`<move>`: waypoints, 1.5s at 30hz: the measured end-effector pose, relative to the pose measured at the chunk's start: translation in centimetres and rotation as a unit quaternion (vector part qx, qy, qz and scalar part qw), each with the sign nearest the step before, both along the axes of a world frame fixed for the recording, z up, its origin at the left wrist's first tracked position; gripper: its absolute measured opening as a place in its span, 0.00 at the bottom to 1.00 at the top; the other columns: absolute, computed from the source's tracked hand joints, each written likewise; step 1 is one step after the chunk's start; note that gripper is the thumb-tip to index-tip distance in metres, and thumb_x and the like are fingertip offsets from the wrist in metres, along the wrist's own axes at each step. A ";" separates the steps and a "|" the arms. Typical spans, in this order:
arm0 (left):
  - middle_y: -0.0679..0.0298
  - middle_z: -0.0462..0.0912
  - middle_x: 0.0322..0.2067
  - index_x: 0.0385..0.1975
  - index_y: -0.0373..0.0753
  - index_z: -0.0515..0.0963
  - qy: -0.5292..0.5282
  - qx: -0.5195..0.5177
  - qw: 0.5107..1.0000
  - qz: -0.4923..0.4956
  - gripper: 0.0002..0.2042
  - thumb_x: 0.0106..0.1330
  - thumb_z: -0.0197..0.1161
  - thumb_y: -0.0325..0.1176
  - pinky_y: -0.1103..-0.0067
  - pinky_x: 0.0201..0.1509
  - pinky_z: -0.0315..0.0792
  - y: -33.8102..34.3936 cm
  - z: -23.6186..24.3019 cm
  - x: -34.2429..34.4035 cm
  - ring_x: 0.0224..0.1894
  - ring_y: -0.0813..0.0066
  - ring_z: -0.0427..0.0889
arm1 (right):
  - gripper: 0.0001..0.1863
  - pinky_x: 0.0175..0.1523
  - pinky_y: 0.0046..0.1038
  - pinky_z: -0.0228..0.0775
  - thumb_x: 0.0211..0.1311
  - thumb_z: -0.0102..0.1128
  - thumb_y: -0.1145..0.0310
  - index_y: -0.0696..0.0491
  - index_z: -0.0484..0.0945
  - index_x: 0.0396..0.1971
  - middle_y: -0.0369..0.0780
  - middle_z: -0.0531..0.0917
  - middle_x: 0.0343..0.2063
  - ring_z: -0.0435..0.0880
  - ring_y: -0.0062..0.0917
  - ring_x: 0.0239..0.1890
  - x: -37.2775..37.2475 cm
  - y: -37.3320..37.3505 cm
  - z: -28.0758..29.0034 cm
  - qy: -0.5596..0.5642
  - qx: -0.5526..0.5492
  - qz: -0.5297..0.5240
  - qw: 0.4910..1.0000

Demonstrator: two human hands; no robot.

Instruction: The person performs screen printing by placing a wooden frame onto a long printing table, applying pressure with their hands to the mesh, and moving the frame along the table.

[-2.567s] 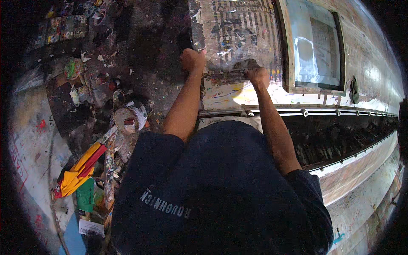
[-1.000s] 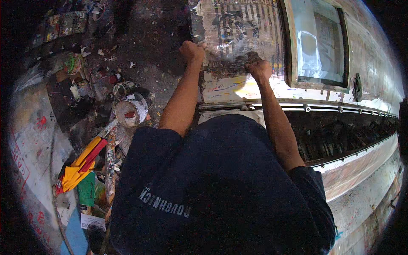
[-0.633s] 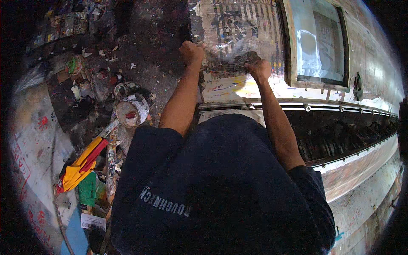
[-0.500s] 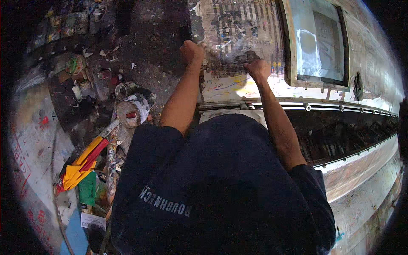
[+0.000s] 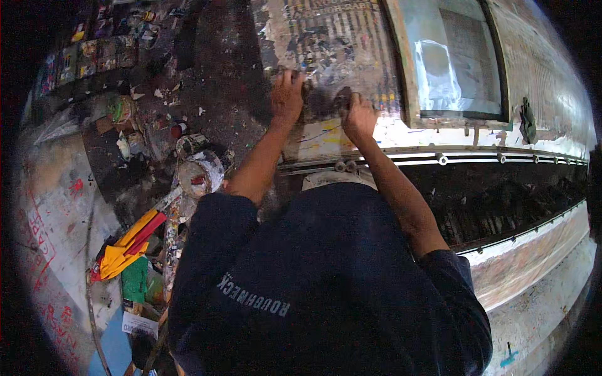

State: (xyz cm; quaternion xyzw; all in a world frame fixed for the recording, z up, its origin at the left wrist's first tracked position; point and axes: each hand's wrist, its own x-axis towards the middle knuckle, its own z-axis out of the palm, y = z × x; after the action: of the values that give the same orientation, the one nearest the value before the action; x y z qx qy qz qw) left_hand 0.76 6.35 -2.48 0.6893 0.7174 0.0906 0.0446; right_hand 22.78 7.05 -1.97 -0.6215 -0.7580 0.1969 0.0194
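My left hand (image 5: 287,97) is on the left part of a worn, paint-stained striped board (image 5: 326,37), its fingers bent but apart, pointing away from me. My right hand (image 5: 360,119) lies lower and to the right, fingers curled on a dark, smudged thing (image 5: 343,97) that I cannot make out. Just right of the board is a framed pane (image 5: 461,62) with a bright, pale patch. A white, paint-marked strip (image 5: 392,135) runs along the board's near edge.
At left are paint-crusted tubs (image 5: 194,178), jars (image 5: 179,130), a yellow and red cloth (image 5: 128,244), a green cloth (image 5: 135,279) and scattered debris. A rail with rollers (image 5: 442,160) borders a long dark trough (image 5: 495,219). A dark rag (image 5: 527,119) hangs right of the frame.
My left hand has shifted right and down, its fingers loosened from a fist. My right hand has moved left and down. The view has shifted slightly.
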 end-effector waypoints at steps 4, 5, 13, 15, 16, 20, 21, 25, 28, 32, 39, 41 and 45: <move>0.48 0.77 0.46 0.55 0.39 0.78 0.022 -0.025 0.998 0.050 0.18 0.65 0.61 0.25 0.58 0.50 0.75 2.5 0.8 4.4 0.50 0.47 0.77 | 0.24 0.54 0.47 0.73 0.56 0.70 0.58 0.60 0.78 0.47 0.50 0.83 0.44 0.83 0.46 0.47 6.7 2.2 2.5 0.294 -0.176 0.109 0.933; 0.47 0.78 0.46 0.54 0.36 0.78 -0.017 -0.026 0.990 0.136 0.17 0.65 0.62 0.29 0.57 0.49 0.75 3.6 0.7 6.6 0.49 0.47 0.79 | 0.19 0.52 0.39 0.76 0.58 0.68 0.62 0.61 0.82 0.44 0.50 0.84 0.45 0.84 0.42 0.48 9.7 3.1 3.2 0.339 -0.297 0.061 0.891; 0.38 0.76 0.52 0.54 0.28 0.72 -0.244 -0.012 0.926 0.289 0.33 0.60 0.70 0.51 0.56 0.55 0.74 14.9 -2.0 30.0 0.53 0.40 0.77 | 0.38 0.60 0.49 0.68 0.53 0.74 0.55 0.63 0.70 0.58 0.57 0.76 0.53 0.75 0.53 0.56 44.1 17.5 1.8 -0.081 0.204 -0.224 0.950; 0.37 0.74 0.54 0.57 0.27 0.70 -0.231 -0.024 0.908 0.350 0.33 0.60 0.69 0.48 0.56 0.56 0.73 15.5 -1.4 32.0 0.54 0.39 0.76 | 0.43 0.61 0.46 0.69 0.56 0.70 0.46 0.65 0.66 0.60 0.61 0.73 0.58 0.76 0.54 0.58 49.7 20.6 0.7 -0.085 0.204 -0.241 0.945; 0.38 0.74 0.52 0.57 0.27 0.70 -0.239 -0.012 0.901 0.362 0.31 0.60 0.69 0.43 0.55 0.57 0.73 15.4 -0.9 32.3 0.53 0.39 0.76 | 0.38 0.57 0.45 0.73 0.57 0.68 0.47 0.61 0.72 0.58 0.58 0.79 0.53 0.80 0.51 0.53 51.0 21.4 0.1 -0.123 0.090 -0.277 0.949; 0.41 0.77 0.44 0.50 0.29 0.72 -0.321 0.063 0.886 0.328 0.24 0.59 0.67 0.37 0.55 0.51 0.73 13.9 0.4 29.2 0.47 0.40 0.78 | 0.22 0.47 0.47 0.77 0.63 0.62 0.50 0.55 0.85 0.40 0.50 0.87 0.37 0.86 0.51 0.42 49.8 20.7 0.6 -0.128 0.033 -0.237 0.962; 0.41 0.77 0.44 0.50 0.29 0.72 -0.316 0.066 0.883 0.341 0.24 0.59 0.67 0.37 0.55 0.51 0.73 13.0 0.4 27.6 0.47 0.40 0.78 | 0.22 0.47 0.46 0.77 0.63 0.62 0.49 0.54 0.85 0.41 0.50 0.87 0.38 0.86 0.50 0.43 48.3 19.5 1.0 -0.110 0.025 -0.243 0.964; 0.43 0.77 0.41 0.47 0.29 0.73 -0.411 0.156 0.842 0.312 0.22 0.60 0.66 0.40 0.56 0.50 0.72 7.9 0.5 17.7 0.47 0.44 0.79 | 0.25 0.48 0.46 0.77 0.62 0.63 0.45 0.52 0.85 0.45 0.49 0.87 0.40 0.85 0.49 0.45 39.4 13.1 3.2 -0.065 0.011 -0.202 0.977; 0.46 0.79 0.40 0.45 0.30 0.74 -0.219 0.162 0.908 0.320 0.21 0.62 0.64 0.42 0.57 0.50 0.71 2.2 0.6 9.5 0.47 0.45 0.78 | 0.23 0.50 0.46 0.75 0.62 0.64 0.47 0.51 0.84 0.45 0.48 0.87 0.41 0.85 0.48 0.47 30.4 8.1 3.7 -0.040 -0.040 -0.224 0.973; 0.46 0.78 0.43 0.45 0.30 0.74 -0.138 0.091 0.928 0.333 0.21 0.64 0.63 0.43 0.56 0.49 0.70 -3.9 0.0 0.8 0.48 0.44 0.78 | 0.20 0.48 0.43 0.76 0.64 0.63 0.51 0.53 0.83 0.44 0.46 0.86 0.42 0.85 0.46 0.44 20.4 2.0 3.6 -0.033 0.008 -0.238 0.971; 0.46 0.77 0.42 0.47 0.32 0.75 -0.176 0.071 0.929 0.318 0.22 0.63 0.65 0.45 0.52 0.52 0.66 -7.5 -1.9 -2.7 0.48 0.44 0.75 | 0.20 0.47 0.44 0.76 0.62 0.66 0.56 0.55 0.81 0.46 0.48 0.84 0.40 0.84 0.49 0.42 16.7 -2.0 1.7 -0.069 0.087 -0.214 0.971; 0.47 0.76 0.43 0.49 0.32 0.74 -0.181 0.060 0.930 0.314 0.23 0.64 0.65 0.45 0.52 0.53 0.66 -7.6 -1.9 -2.7 0.48 0.45 0.75 | 0.19 0.47 0.43 0.75 0.63 0.66 0.57 0.57 0.81 0.45 0.49 0.84 0.40 0.84 0.49 0.43 16.9 -2.1 1.2 -0.073 0.072 -0.239 0.966; 0.48 0.72 0.47 0.52 0.32 0.71 -0.193 0.010 0.923 0.332 0.24 0.64 0.66 0.43 0.53 0.54 0.64 -8.1 -1.7 -2.2 0.52 0.46 0.72 | 0.18 0.46 0.42 0.74 0.63 0.66 0.60 0.60 0.80 0.44 0.50 0.83 0.40 0.83 0.48 0.43 17.1 -2.4 0.4 -0.036 0.082 -0.230 0.969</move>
State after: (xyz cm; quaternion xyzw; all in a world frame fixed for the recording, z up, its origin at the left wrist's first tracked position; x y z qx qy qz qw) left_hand -1.42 -1.73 -4.17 0.3815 0.8815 0.2388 0.1424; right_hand 39.91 4.65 -1.61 -0.7824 -0.6080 0.1019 0.0880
